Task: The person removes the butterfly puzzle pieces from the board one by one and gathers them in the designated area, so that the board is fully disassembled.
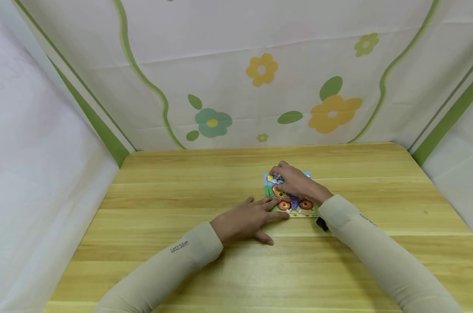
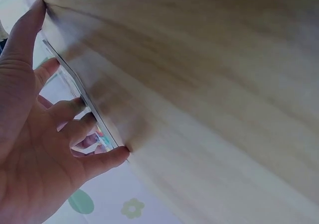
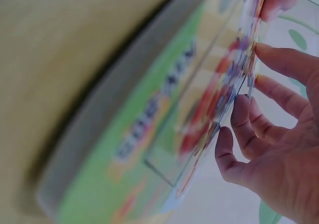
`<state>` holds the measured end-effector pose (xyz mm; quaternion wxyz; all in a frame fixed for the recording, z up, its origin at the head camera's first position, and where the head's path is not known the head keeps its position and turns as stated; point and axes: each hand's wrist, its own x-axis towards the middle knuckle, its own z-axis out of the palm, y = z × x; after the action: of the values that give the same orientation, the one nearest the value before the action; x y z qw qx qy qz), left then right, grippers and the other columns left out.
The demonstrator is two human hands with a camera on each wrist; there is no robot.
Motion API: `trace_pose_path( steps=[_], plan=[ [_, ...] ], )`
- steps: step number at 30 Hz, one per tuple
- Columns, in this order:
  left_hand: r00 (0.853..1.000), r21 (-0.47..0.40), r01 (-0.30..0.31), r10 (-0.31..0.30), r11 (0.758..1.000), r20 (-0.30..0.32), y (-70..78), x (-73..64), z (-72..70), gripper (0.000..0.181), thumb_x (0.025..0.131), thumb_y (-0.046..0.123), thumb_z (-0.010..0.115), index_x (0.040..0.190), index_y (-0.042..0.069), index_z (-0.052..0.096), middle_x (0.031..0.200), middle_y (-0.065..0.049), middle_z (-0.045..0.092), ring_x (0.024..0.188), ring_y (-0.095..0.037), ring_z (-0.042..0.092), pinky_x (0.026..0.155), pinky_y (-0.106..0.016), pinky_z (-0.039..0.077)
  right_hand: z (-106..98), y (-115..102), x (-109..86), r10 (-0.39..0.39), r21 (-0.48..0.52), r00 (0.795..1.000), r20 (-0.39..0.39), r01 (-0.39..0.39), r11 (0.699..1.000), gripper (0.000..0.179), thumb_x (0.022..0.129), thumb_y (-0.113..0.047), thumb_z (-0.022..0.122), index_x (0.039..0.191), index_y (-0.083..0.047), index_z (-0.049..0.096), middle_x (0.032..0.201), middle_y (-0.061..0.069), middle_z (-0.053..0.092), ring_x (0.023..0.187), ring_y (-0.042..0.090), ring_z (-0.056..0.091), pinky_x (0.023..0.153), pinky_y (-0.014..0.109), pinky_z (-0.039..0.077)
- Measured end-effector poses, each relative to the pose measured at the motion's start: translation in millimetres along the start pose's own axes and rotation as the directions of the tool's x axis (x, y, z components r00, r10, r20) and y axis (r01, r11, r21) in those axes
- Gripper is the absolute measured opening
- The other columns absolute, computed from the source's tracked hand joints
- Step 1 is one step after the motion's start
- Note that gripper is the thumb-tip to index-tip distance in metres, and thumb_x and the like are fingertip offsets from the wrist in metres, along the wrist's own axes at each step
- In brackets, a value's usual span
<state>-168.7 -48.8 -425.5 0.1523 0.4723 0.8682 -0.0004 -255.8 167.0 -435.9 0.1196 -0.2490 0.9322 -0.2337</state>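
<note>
A left hand (image 1: pixel 249 219), fingers spread, gripping nothing, rests on the picture board (image 1: pixel 303 212) at its eight o'clock. The board lies on a table (image 1: pixel 162 187), at the view's four o'clock. Farther off, a right hand (image 1: pixel 295 180) bends its fingers at the board's eleven o'clock; whether they pinch anything cannot be told. If the left hand bears too lightly, a sideways push could swivel the board. Flowered cloth (image 1: pixel 220 43) hangs beyond, at twelve.

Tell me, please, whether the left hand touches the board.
Touching: the head view shows the left hand with fingers on the left side of the board.
</note>
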Motion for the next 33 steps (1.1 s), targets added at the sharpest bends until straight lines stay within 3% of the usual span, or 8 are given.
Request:
trace_pose_path(
  steps=[12, 25, 33],
  plan=[
    [1.000, -0.008, 0.009, -0.009, 1.000, -0.003, 0.2, -0.7, 1.7, 0.082, 0.095, 0.065, 0.061, 0.166, 0.042, 0.027, 0.176, -0.007, 0.020, 0.162, -0.029, 0.025, 0.121, -0.063, 0.037, -0.7, 5.9, -1.1, -0.011, 0.055, 1.000, 0.022, 0.010, 0.998, 0.048, 0.100, -0.010, 0.069, 0.146, -0.002, 0.058, 0.131, 0.019, 0.054, 0.107, 0.028, 0.059, 0.094, 0.049, 0.052],
    [1.000, 0.008, 0.018, -0.018, 1.000, 0.007, 0.8, -3.2, 0.9, 0.082, 0.096, 0.066, 0.059, 0.166, 0.042, 0.025, 0.177, -0.006, 0.017, 0.163, -0.027, 0.023, 0.121, -0.062, 0.037, -1.5, 1.2, 0.8, -0.011, -0.018, 1.000, 0.006, 0.011, 1.000, 0.049, 0.097, -0.010, 0.073, 0.143, -0.001, 0.062, 0.126, 0.018, 0.057, 0.100, 0.025, 0.060, 0.087, 0.045, 0.053],
    [1.000, -0.038, 0.006, -0.006, 0.999, 0.000, -0.9, -3.4, 2.2, 0.081, 0.096, 0.066, 0.058, 0.166, 0.042, 0.025, 0.177, -0.005, 0.015, 0.163, -0.029, 0.020, 0.122, -0.064, 0.033, -3.9, 0.8, 1.2, 0.009, -0.027, 1.000, 0.000, -0.009, 1.000, 0.049, 0.095, -0.011, 0.074, 0.142, -0.001, 0.063, 0.129, 0.020, 0.059, 0.101, 0.027, 0.063, 0.087, 0.045, 0.055]
  ],
)
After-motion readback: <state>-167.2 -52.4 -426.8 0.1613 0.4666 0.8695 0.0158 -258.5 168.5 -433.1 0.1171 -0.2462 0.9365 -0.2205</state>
